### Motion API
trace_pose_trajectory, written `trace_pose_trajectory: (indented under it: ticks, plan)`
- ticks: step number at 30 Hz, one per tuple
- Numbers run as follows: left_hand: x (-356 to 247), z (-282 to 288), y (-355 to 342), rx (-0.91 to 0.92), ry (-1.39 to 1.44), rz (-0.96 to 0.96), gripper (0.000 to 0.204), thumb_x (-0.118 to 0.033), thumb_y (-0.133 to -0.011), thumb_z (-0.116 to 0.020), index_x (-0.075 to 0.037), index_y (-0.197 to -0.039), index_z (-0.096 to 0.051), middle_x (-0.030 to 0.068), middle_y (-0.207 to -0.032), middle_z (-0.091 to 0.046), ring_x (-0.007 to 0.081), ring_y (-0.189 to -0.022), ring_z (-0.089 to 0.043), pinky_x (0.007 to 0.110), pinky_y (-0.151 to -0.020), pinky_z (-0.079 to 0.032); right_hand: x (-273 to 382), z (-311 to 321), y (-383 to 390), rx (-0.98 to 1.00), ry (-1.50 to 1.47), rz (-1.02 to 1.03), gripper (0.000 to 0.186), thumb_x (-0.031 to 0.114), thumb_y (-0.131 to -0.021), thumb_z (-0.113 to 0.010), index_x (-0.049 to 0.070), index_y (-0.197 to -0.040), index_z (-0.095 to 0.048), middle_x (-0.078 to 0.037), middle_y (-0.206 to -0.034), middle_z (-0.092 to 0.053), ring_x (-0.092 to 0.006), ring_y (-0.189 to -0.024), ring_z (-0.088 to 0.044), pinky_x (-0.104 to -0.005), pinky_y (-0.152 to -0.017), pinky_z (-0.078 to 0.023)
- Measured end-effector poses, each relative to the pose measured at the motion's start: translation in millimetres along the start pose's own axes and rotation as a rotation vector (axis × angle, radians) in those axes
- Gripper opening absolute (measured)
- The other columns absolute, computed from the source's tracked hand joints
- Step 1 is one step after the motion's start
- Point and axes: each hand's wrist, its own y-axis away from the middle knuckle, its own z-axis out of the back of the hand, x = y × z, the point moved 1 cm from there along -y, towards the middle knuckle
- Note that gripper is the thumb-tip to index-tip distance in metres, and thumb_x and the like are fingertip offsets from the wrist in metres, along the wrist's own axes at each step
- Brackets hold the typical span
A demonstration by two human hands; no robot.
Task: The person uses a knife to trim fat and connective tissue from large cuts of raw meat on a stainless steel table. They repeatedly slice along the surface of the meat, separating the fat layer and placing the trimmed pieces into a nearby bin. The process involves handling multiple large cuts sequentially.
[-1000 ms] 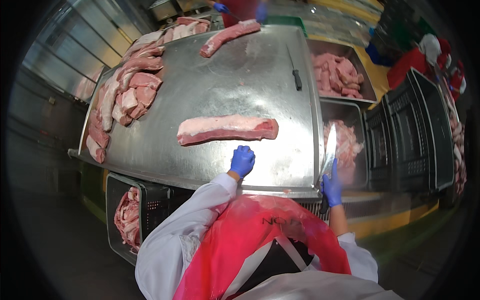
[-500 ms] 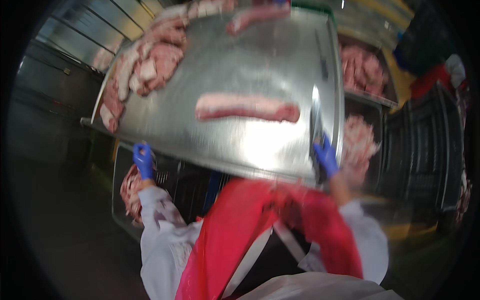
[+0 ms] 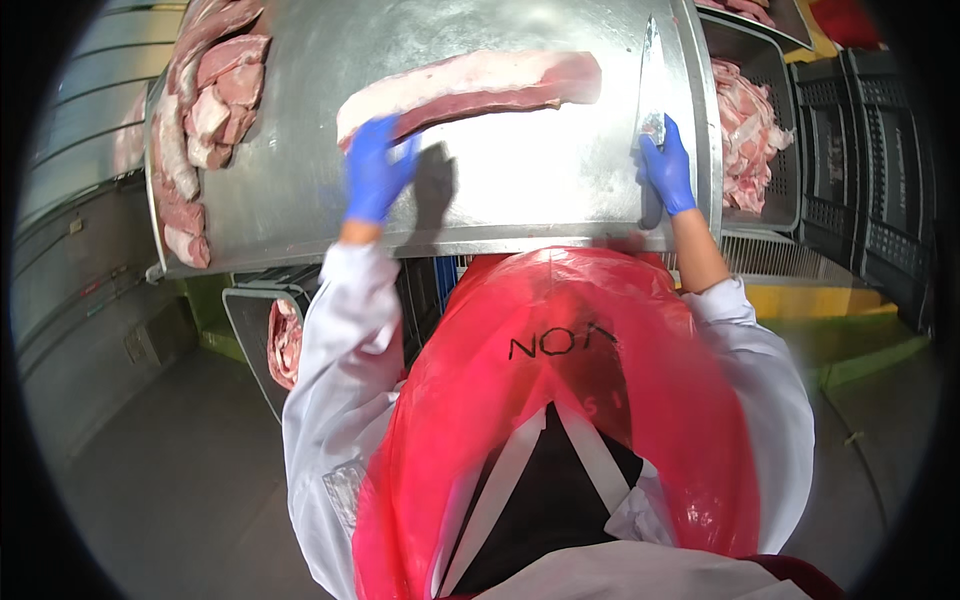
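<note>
A long strip of raw meat (image 3: 470,85), pale fat along its top and red below, lies on the steel table (image 3: 490,180). My left hand (image 3: 378,165), in a blue glove, is at the strip's left end, fingers apart and fingertips at its lower edge; whether they touch it I cannot tell. My right hand (image 3: 668,170), also gloved blue, grips a long-bladed knife (image 3: 650,75) near the table's right side, blade pointing away from me.
Several meat pieces (image 3: 225,85) lie along the table's left side. A grey crate of trimmings (image 3: 745,140) stands at the right, black crates (image 3: 865,180) beyond it. A bin with meat (image 3: 280,340) is below the left edge, metal bars (image 3: 75,90) at upper left.
The view has shifted and tilted down. My left hand went down-left to the near edge, then rose to the meat strip's left end. My right hand still holds the knife, now farther over the table.
</note>
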Motion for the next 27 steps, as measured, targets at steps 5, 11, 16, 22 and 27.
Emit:
trace_pose_trajectory:
  ticks: [5,11,16,22,27]
  plan:
    - [-130.2,-145.8,-117.9,0.274,0.204,-0.214,0.036,-0.036,-0.085,-0.069,-0.004,-0.099,-0.071,0.0176,-0.099,-0.071,0.0355,-0.091,-0.068,0.044,-0.081,-0.055,-14.6,-13.9,-8.6,-0.074,-0.137,-0.08,0.066,0.009,-0.096,-0.063,0.013,-0.154,-0.031,-0.009,-0.074,-0.064,-0.0119,-0.051,-0.056,-0.0294,-0.043,-0.047]
    - [-162.3,-182.6,-161.9,0.734,0.1,0.096,0.038,-0.034,-0.085,-0.061,-0.002,-0.1,-0.073,0.0206,-0.099,-0.073,0.0362,-0.094,-0.071,0.042,-0.081,-0.056,-2.6,-25.5,11.1,-0.152,-0.1,-0.179,0.068,0.011,-0.095,-0.062,0.012,-0.155,-0.03,-0.009,-0.078,-0.065,-0.0122,-0.056,-0.059,-0.0288,-0.049,-0.05]
    - [-129.6,-194.6,-167.5,0.696,0.288,0.186,0.04,-0.038,-0.081,-0.07,-0.001,-0.094,-0.075,0.0214,-0.098,-0.073,0.0394,-0.095,-0.069,0.043,-0.086,-0.055,6.8,-48.2,5.7,-0.09,-0.047,0.071,0.074,0.022,-0.096,-0.059,0.015,-0.159,-0.023,-0.012,-0.082,-0.068,-0.0182,-0.062,-0.064,-0.0338,-0.06,-0.055]
    - [-120.3,-206.7,-169.5,0.651,0.479,0.157,0.024,-0.022,-0.078,-0.071,0.001,-0.076,-0.067,0.0148,-0.069,-0.065,0.0234,-0.064,-0.06,0.037,-0.066,-0.05,35.3,-73.2,-52.9,0.047,0.252,0.03,0.076,0.037,-0.097,-0.052,0.024,-0.161,-0.014,-0.025,-0.09,-0.07,-0.04,-0.079,-0.069,-0.0475,-0.081,-0.055]
    - [-119.4,-198.1,-167.7,0.654,0.6,0.202,0.022,-0.019,-0.078,-0.07,0.0,-0.07,-0.063,0.0106,-0.063,-0.06,0.0173,-0.059,-0.055,0.036,-0.059,-0.048,-13.9,-72.0,25.1,0.196,0.272,0.058,0.073,0.029,-0.097,-0.053,0.028,-0.16,-0.017,-0.032,-0.102,-0.068,-0.044,-0.089,-0.07,-0.0506,-0.079,-0.054]
